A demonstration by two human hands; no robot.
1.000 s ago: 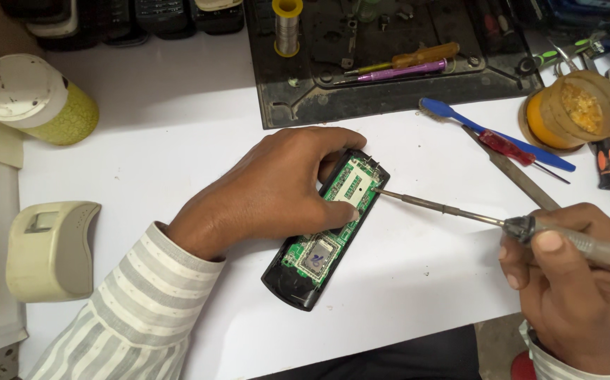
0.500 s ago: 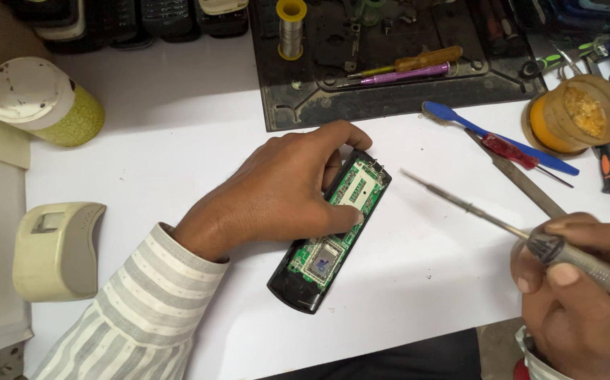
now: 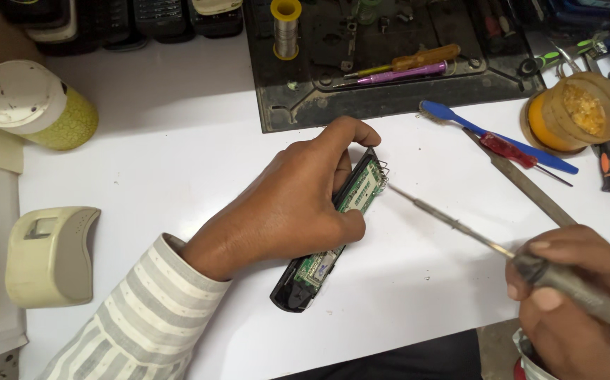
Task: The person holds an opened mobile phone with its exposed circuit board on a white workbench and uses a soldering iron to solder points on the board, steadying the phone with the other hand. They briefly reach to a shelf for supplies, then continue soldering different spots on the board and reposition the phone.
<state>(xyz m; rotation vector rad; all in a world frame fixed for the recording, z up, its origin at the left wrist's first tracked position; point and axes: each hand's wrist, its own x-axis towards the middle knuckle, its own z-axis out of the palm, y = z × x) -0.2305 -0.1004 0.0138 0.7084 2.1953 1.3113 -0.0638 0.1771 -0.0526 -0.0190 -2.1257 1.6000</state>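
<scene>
My left hand [image 3: 287, 204] grips an opened black remote control [image 3: 322, 264] with a green circuit board [image 3: 361, 186] showing, tilted up on its long edge on the white table [image 3: 178, 134]. My right hand [image 3: 575, 302], at the lower right, is shut on a soldering iron [image 3: 565, 278]. Its thin metal tip [image 3: 396, 190] reaches up-left to the far end of the board, close to the small wire springs there.
A black tool tray [image 3: 305, 105] at the back holds a solder spool [image 3: 285, 24] and screwdrivers [image 3: 403, 67]. A blue toothbrush [image 3: 488, 134], red tool, metal file and orange flux jar [image 3: 575, 112] lie right. A green-white cup [image 3: 34, 105] and cream box [image 3: 48, 253] sit left.
My left hand has tipped the remote up onto its edge and shifted it slightly. The soldering iron's tip has swung back in to the far end of the board.
</scene>
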